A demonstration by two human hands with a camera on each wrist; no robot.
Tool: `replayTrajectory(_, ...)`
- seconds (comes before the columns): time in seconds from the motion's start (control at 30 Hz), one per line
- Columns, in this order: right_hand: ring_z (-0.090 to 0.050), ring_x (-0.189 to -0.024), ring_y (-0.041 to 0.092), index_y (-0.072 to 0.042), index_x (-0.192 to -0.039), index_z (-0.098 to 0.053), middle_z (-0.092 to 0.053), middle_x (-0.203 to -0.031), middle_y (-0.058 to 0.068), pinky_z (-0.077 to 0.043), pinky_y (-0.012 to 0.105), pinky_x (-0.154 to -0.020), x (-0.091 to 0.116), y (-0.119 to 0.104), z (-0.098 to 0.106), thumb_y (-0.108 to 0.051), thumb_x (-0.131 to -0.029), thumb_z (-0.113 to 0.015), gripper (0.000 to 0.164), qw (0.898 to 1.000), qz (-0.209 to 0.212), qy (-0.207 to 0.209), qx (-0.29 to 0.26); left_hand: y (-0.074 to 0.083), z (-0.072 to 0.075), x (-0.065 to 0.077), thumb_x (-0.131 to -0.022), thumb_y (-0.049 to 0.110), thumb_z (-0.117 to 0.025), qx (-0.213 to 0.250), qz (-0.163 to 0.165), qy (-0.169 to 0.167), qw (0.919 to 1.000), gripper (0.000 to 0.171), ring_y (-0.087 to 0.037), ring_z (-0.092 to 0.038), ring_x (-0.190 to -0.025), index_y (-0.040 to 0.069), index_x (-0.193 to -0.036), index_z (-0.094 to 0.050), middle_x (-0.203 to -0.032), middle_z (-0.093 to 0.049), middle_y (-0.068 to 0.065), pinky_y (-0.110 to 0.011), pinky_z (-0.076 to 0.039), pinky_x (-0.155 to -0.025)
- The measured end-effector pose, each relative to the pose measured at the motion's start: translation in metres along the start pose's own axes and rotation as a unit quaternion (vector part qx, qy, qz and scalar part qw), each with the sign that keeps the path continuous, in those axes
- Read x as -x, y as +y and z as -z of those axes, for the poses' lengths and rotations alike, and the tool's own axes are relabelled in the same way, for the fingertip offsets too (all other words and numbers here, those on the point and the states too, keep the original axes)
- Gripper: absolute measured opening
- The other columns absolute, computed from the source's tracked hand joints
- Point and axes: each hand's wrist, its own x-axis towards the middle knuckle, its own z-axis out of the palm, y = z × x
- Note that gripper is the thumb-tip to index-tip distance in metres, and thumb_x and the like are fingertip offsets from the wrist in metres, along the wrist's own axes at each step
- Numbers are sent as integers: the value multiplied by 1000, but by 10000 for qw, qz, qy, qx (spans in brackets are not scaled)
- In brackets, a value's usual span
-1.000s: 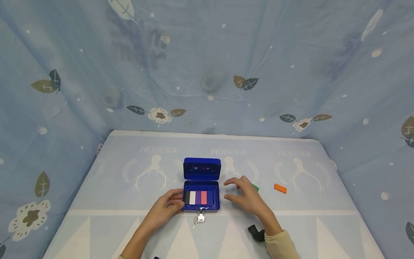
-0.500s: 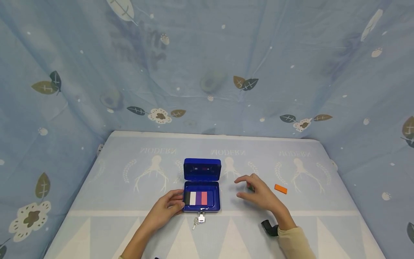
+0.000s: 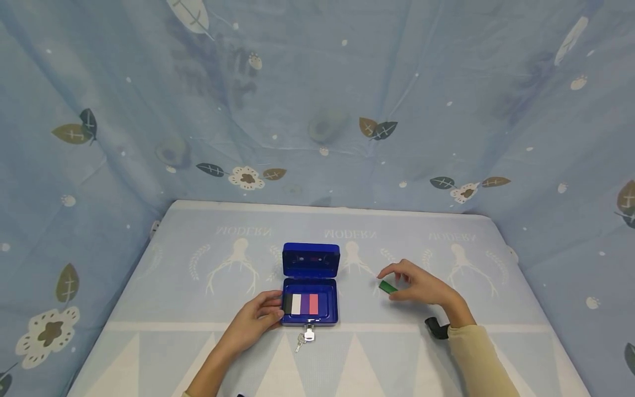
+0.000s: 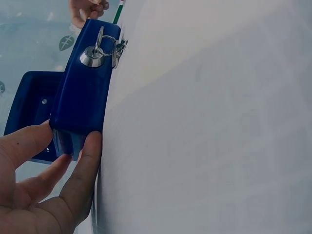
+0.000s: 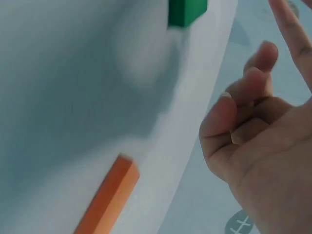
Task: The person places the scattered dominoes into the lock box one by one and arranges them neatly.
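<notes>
A small blue cash box (image 3: 332, 320) stands on the table with its lid (image 3: 310, 260) raised. Black, white, purple and pink blocks (image 3: 305, 304) lie side by side in its left part. My left hand (image 3: 253, 322) holds the box's left side, thumb near the front corner. A green block (image 3: 388, 287) lies right of the box, between the spread thumb and index finger of my right hand (image 3: 419, 284), which holds nothing. Some of that hand's fingers are curled in the right wrist view. An orange block (image 5: 108, 200) also shows there; the hand hides it in the head view.
Keys (image 3: 300, 342) hang from the lock (image 3: 309, 333) at the box front. A black curved thing (image 3: 436, 328) shows beside the right forearm, and a small dark bit (image 3: 240, 395) at the bottom edge. Patterned cloth (image 3: 322, 99) surrounds the table.
My right hand has moved right, away from the box, and now hovers over the orange block. The green block shows more fully. My left hand and the box have stayed in place.
</notes>
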Motion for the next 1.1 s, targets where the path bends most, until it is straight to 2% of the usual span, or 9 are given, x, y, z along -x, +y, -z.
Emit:
replayTrajectory(0.2, -44, -93, 31, -15, -127, -64, -51, -103, 13, -42, 41, -76, -3, 13, 14, -7, -81, -82, 50, 9981, -207, -574, -23, 0, 0, 0, -95, 7, -68, 13, -6, -27, 10000, 50, -34, -60, -114, -7, -140, -49, -128, -57, -23, -33, -60, -84)
replayTrajectory(0.4, -44, -96, 30, -17, -128, -64, -52, -108, 11, -41, 37, -79, -8, 25, 17, 3, -75, -78, 58, 9960, -292, -840, 1, -1, 1, 0, -96, 7, -68, 25, -12, -40, 10000, 50, -34, -60, -115, -6, -140, -49, -129, -57, -23, -33, -60, -84)
replayTrajectory(0.6, -41, -95, 28, -18, -126, -66, -51, -108, 9, -38, 36, -78, -12, 30, 14, 6, -74, -75, 58, 9953, -305, -914, 100, -2, 1, -1, -96, 6, -68, 6, -27, -40, 10000, 50, -34, -60, -114, -6, -140, -48, -129, -57, -23, -33, -60, -84)
replayTrajectory(0.87, -40, -93, 27, -19, -123, -68, -51, -105, 8, -36, 33, -76, -14, 29, 12, 3, -74, -77, 55, 9952, -335, -885, 256, -2, 1, -1, -95, 7, -68, -18, -42, -36, 10000, 50, -34, -60, -114, -7, -140, -48, -128, -57, -22, -33, -60, -85)
replayTrajectory(1.1, -38, -94, 27, -22, -120, -69, -50, -104, 9, -36, 35, -77, -15, 29, 9, 3, -75, -80, 53, 9946, -636, -822, 81, -2, 2, -2, -95, 8, -68, -92, -3, -40, 10000, 50, -32, -61, -113, -5, -140, -50, -128, -57, -22, -32, -60, -84)
